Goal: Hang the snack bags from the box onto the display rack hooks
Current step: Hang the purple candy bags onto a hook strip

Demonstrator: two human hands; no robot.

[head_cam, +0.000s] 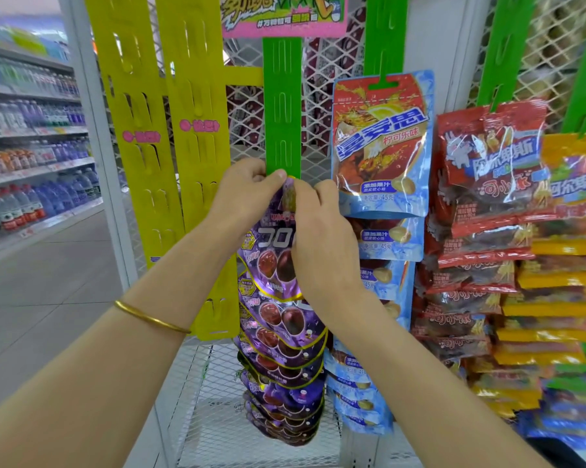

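My left hand (247, 187) and right hand (322, 238) each pinch the top edge of the purple snack bag (274, 251) in their grip, at the green strip (282, 106), just above a column of matching bags (284, 369). I judge the hole could miss the tab and the bag drop, or tugging could unhook the bags below. The box is out of view, so I cannot tell its contents.

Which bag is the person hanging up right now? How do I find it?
Find the white wire-mesh display rack, then the middle green plastic strip, between yellow plastic strips and blue snack bags. There the left hand and right hand pinch a shiny purple grape-picture bag, topmost of the purple column and the only one held.
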